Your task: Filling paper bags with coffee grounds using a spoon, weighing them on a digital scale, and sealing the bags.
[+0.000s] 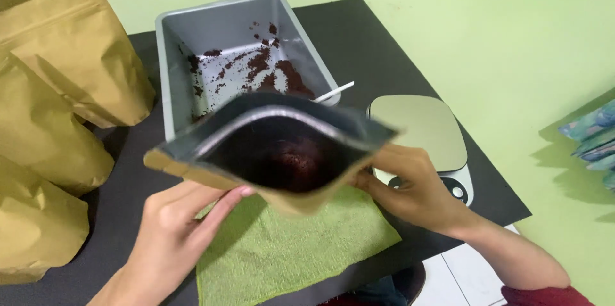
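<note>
An open brown paper pouch (282, 200) with a dark foil lining is held up above a green cloth (288, 248). Dark brown powder lies at the bottom of the pouch. My left hand (176, 232) grips the pouch's left edge, thumb on the rim. My right hand (413, 184) holds its right edge. Behind the pouch stands a grey rectangular tub (176, 49) with clumps of the same dark powder on its floor. A white spoon handle (333, 92) sticks out of the tub's near right corner.
Three filled brown pouches (57, 69) stand along the left of the black table (378, 56). A flat kitchen scale (426, 130) sits to the right of the tub, partly under my right hand. Green walls close in behind and to the right.
</note>
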